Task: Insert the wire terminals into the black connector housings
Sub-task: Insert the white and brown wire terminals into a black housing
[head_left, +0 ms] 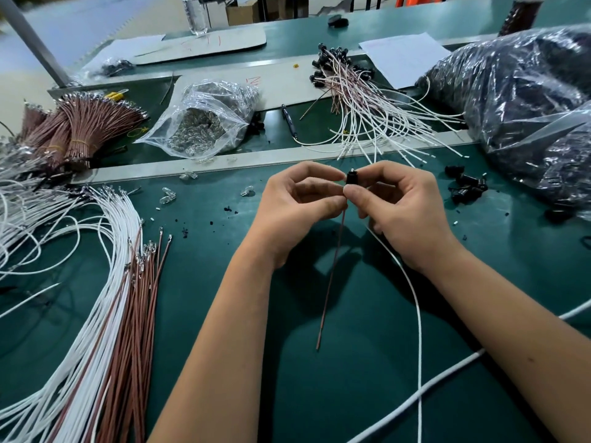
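I see both hands pinching one black connector housing [351, 178] mid-table: left hand [299, 206], right hand [403, 206]. Brown wire [332, 276] hangs below it, white wire [415, 302] nearer right. Loose wires [121, 282] lie near left.

Loose wires [105, 292] are lying on the tabletop [351, 362] at left, bundled wires [80, 129] sitting behind them. Finished harnesses [361, 110] are lying behind centre, housings [467, 185] sitting right beside a big bag [518, 91].

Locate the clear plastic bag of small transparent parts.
Head view: the clear plastic bag lies far left of centre, between the bundled brown wires and the black pen.
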